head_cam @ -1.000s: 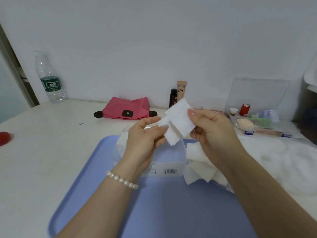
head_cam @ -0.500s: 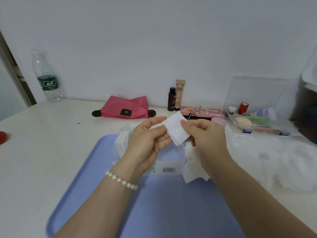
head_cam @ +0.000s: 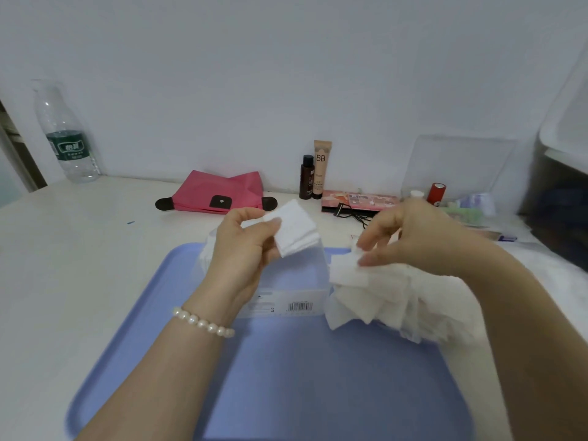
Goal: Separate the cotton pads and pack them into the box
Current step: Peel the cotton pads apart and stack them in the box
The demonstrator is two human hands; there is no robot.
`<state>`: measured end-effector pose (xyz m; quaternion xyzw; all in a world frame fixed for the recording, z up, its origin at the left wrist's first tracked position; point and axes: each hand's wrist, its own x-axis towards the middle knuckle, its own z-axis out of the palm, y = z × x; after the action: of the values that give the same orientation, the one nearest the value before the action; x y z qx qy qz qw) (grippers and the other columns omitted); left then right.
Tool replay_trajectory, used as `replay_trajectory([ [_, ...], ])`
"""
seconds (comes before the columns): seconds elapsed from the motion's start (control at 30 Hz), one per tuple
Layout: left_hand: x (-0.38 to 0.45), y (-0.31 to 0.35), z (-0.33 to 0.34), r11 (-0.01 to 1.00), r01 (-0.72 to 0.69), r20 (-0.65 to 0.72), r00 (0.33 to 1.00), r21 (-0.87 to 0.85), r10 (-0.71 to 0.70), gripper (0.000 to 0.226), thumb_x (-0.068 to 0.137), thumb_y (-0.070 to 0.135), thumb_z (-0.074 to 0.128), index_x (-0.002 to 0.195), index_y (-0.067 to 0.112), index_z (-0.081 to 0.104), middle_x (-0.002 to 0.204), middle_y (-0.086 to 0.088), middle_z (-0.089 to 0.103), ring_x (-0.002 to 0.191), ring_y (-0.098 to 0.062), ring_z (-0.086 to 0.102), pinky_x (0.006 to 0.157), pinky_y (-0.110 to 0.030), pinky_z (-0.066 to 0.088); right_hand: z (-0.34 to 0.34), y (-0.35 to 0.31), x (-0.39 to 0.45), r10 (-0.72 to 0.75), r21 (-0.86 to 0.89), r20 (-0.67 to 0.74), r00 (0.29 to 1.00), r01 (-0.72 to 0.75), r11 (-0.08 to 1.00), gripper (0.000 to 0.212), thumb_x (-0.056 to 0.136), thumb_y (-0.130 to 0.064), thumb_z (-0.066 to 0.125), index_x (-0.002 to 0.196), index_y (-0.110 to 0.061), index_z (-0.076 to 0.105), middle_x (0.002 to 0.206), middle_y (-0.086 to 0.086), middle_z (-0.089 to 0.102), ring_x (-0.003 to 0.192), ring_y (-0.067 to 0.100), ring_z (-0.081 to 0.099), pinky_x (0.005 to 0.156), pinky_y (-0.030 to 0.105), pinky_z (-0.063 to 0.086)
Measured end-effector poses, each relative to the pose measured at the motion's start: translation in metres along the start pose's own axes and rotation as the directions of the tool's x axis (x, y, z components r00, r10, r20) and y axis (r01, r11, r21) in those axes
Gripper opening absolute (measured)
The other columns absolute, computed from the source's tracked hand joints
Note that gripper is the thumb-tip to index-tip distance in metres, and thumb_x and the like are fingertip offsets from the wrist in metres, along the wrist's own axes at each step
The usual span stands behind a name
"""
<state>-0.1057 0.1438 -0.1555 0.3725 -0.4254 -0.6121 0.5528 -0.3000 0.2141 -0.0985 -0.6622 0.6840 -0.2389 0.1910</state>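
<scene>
Two hands work above the blue tray (head_cam: 286,393). Left hand (head_cam: 245,249) pinches a small stack of separated cotton pads (head_cam: 296,232) between thumb and fingers, held over the clear box (head_cam: 286,297) at the tray's far edge. Right hand (head_cam: 410,237), fingers loosely curled, pinches the top pad of the loose pile (head_cam: 381,297) by the tray's right edge, beside the box. Advised: peel one layer only, square the stack, then lower it flat into the box.

A plain white wall (head_cam: 286,74) rises behind a pale cream surface (head_cam: 63,265), evenly lit with soft shadows. At the far left stands a dark door frame (head_cam: 19,154); a dark unit (head_cam: 560,218) sits at right.
</scene>
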Motion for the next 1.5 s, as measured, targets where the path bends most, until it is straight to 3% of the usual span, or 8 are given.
replay_trajectory([
  [0.17,-0.003,-0.009,0.003,0.972,-0.112,0.059,0.993,0.206,0.102,0.022,0.088,-0.002,0.057,0.077,0.014,0.049,0.061,-0.011,0.049,0.065,-0.023,0.046,0.057,-0.029,0.042,0.023,-0.006,0.002,-0.001,-0.350,0.203,0.979,0.073,0.934,0.039,0.067,-0.033,0.081,0.099,-0.031,0.058,0.102,-0.013,0.053,0.096,0.010,0.051,0.079,0.025,0.046],
  [0.3,-0.004,-0.008,0.003,0.972,-0.106,0.089,0.992,0.212,0.089,0.021,0.085,-0.006,0.059,0.072,0.011,0.058,0.066,-0.014,0.058,0.071,-0.027,0.052,0.069,-0.038,0.045,0.027,-0.005,0.007,-0.007,-0.386,0.128,0.992,0.056,0.921,0.012,0.081,-0.018,0.065,0.092,-0.022,0.063,0.096,-0.008,0.057,0.094,0.013,0.055,0.078,0.024,0.046],
  [0.53,-0.007,-0.007,0.005,0.966,-0.087,0.111,0.992,0.244,0.061,0.030,0.084,-0.009,0.055,0.077,0.014,0.073,0.076,0.002,0.073,0.084,-0.023,0.065,0.085,-0.039,0.055,0.007,0.001,0.007,-0.041,0.105,-0.187,0.981,0.061,0.993,0.016,0.090,-0.017,0.059,0.080,-0.015,0.070,0.072,-0.002,0.066,0.066,0.009,0.060,0.067,0.029,0.050],
  [0.7,-0.009,-0.008,0.006,0.964,-0.094,0.186,0.981,0.247,0.048,0.023,0.066,0.001,0.069,0.080,0.018,0.077,0.095,-0.024,0.070,0.085,-0.034,0.062,0.090,-0.052,0.051,0.006,-0.010,0.000,-0.100,0.684,-0.084,0.991,0.130,0.718,0.010,0.078,-0.013,0.063,0.075,-0.007,0.071,0.059,0.013,0.059,0.044,0.014,0.046,0.044,0.020,0.036],
  [0.83,-0.012,-0.008,0.006,0.979,-0.102,0.319,0.947,0.178,0.040,0.034,0.058,-0.002,0.067,0.084,0.019,0.076,0.089,-0.014,0.073,0.083,-0.025,0.068,0.078,-0.042,0.057,0.020,-0.015,0.003,-0.093,0.554,-0.080,0.992,0.122,0.824,0.006,0.081,-0.008,0.066,0.079,-0.006,0.072,0.051,0.016,0.054,0.038,0.010,0.042,0.042,0.016,0.034],
  [1.03,-0.010,-0.010,0.004,0.981,-0.121,0.420,0.906,0.153,0.046,0.050,0.061,-0.015,0.068,0.104,0.012,0.068,0.097,-0.010,0.073,0.089,-0.022,0.070,0.071,-0.034,0.058,0.029,-0.018,0.007,-0.093,0.503,-0.204,0.975,0.185,0.844,0.007,0.083,0.001,0.063,0.083,0.000,0.071,0.040,-0.009,0.054,0.034,0.001,0.044,0.042,0.010,0.038],
  [1.4,-0.013,-0.007,0.007,0.984,-0.102,0.360,0.932,0.149,0.042,0.027,0.083,-0.006,0.060,0.099,0.014,0.067,0.078,-0.004,0.074,0.072,-0.016,0.070,0.063,-0.029,0.058,0.030,-0.013,0.009,-0.100,0.369,-0.267,0.959,0.197,0.908,0.011,0.078,-0.013,0.073,0.088,-0.012,0.072,0.050,-0.004,0.059,0.040,-0.001,0.051,0.044,0.008,0.037],
  [1.5,-0.012,-0.003,0.006,0.988,-0.099,0.321,0.945,0.116,0.057,0.036,0.084,-0.009,0.057,0.108,0.018,0.057,0.067,0.000,0.071,0.062,-0.011,0.067,0.055,-0.022,0.054,0.013,-0.004,0.008,-0.050,0.118,-0.261,0.964,0.083,0.990,0.006,0.080,-0.020,0.072,0.077,-0.015,0.072,0.061,-0.005,0.062,0.052,0.001,0.052,0.051,0.014,0.042],
])
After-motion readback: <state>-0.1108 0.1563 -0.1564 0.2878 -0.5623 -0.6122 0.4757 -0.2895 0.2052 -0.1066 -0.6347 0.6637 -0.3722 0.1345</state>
